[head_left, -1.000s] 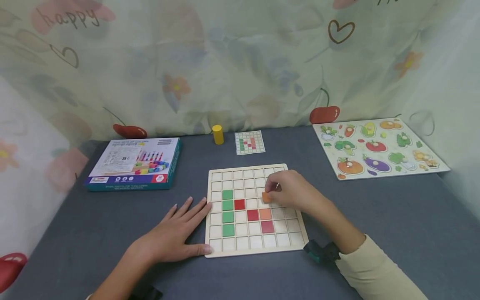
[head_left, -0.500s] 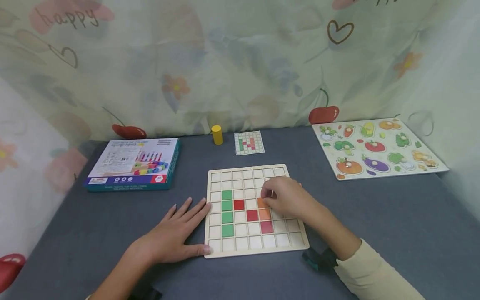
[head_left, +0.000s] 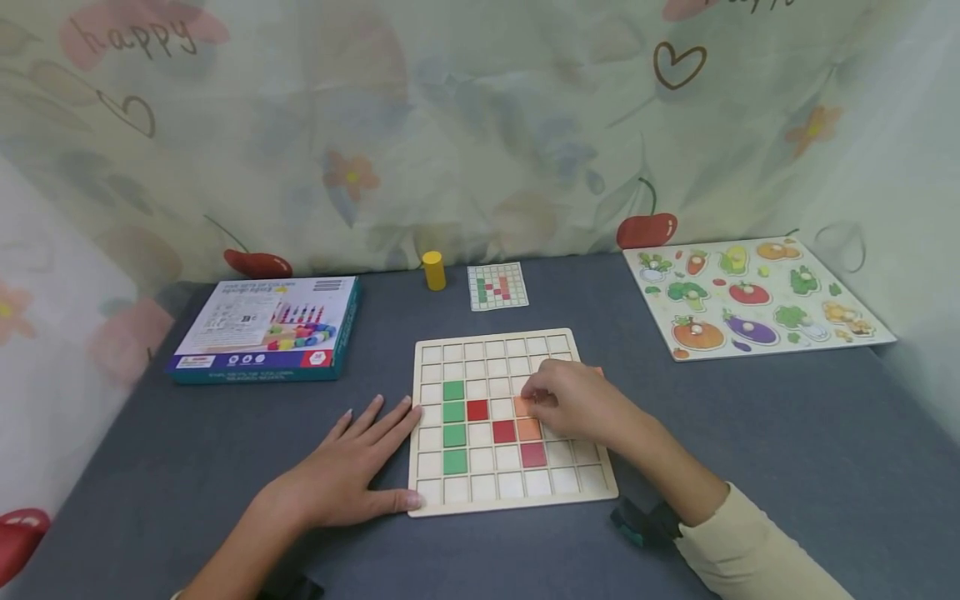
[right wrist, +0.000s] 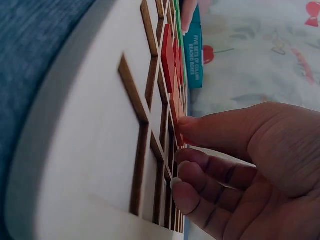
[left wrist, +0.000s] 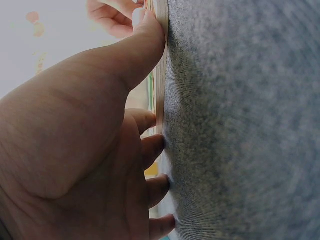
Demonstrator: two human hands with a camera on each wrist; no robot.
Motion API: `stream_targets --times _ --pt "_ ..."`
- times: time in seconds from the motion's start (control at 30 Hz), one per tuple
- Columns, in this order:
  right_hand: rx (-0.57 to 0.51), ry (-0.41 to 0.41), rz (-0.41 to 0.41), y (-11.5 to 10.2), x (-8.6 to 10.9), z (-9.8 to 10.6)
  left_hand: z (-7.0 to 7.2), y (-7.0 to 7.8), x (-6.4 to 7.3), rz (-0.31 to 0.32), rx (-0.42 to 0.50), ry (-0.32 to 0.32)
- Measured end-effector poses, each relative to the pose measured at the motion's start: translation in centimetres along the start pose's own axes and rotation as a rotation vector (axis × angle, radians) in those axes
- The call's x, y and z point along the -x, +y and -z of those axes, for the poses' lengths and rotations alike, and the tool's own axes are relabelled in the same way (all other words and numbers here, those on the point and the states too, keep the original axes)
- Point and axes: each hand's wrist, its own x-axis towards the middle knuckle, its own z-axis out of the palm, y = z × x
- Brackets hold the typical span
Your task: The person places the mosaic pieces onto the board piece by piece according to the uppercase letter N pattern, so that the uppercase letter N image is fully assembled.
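Note:
A square wooden grid board (head_left: 487,507) lies on the table with green, red, pink and orange square tiles set in some of its cells. My right hand (head_left: 581,400) is over the board's right half, fingers bent. Its thumb tip touches an orange tile (head_left: 522,407) that lies flat in a cell, partly hidden by the hand. In the right wrist view, the thumb (right wrist: 220,125) and fingers stand apart with nothing between them. My left hand (head_left: 352,467) lies spread, thumb and fingertips at the board's left edge. Another bit of orange (head_left: 598,372) shows behind the right hand.
Behind the board lie a small printed pattern card (head_left: 498,287) and an upright yellow cylinder (head_left: 433,271). A flat toy box (head_left: 266,329) is at the left, a vegetable puzzle board (head_left: 757,300) at the back right. A patterned cloth (head_left: 480,125) hangs behind the table.
The orange tile, pinched and tilted by the right hand a second ago, now lies flat in the cell above the other orange tile. The right hand moved slightly left and nearer. The left hand stayed put.

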Motion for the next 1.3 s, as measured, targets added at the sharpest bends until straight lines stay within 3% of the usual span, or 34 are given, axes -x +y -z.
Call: stream_targets --times 0.23,0.43,0.67,0.9,1.3 --pt "-0.03 0.012 0.023 0.6 0.4 0.5 0.0 -0.1 0.0 -0.005 0.001 -0.002" --pt "-0.046 0.058 -0.085 2.1 0.8 2.1 -0.1 -0.1 -0.1 -0.002 0.002 -0.006" --pt "0.011 0.106 -0.166 4.2 1.4 4.0 0.0 -0.1 0.0 0.0 0.001 -0.008" --pt "0.065 0.044 -0.17 5.9 1.7 4.1 0.0 -0.1 -0.1 0.011 0.002 -0.013" --pt "0.003 0.032 -0.215 6.3 1.6 4.2 0.0 0.0 0.0 -0.004 -0.003 -0.005"
